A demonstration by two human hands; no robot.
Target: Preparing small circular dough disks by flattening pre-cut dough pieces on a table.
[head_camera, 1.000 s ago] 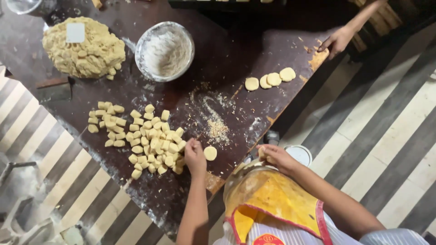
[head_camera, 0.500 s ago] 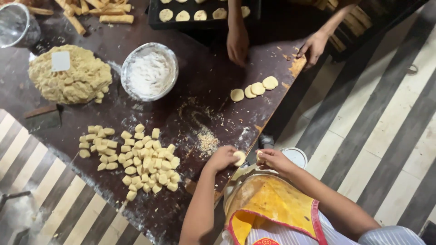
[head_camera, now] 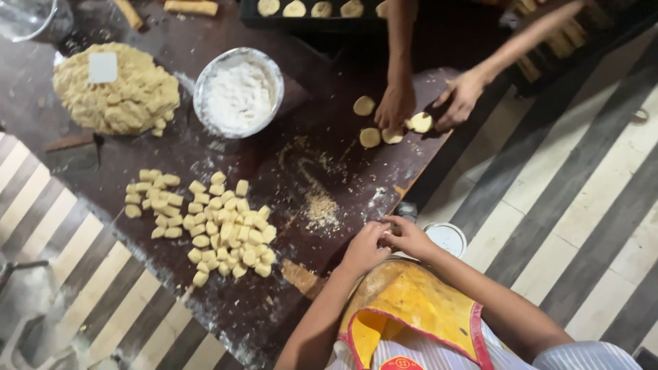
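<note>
Left hand & right hand pressed together at worktop edge, fingers cupped round sth small, prob. a dough bit being shaped; piece itself hidden, can't tell for sure. Held just over yellow apron, w/ a white round lid just beside right wrist. Nearest stock: heap of cut dough pieces, pale yellow, stubby, blocky, matte, lying to the left within easy reach. Loose crumbs & flour dust between heap & hands. Further out: metal bowl of white flour, handy for dusting; big lumpy dough mound w/ a white square scraper on top. Across the dark worktop, another person's hands on flattened dough discs, smooth, round. Dark tray of discs at far edge.
</note>
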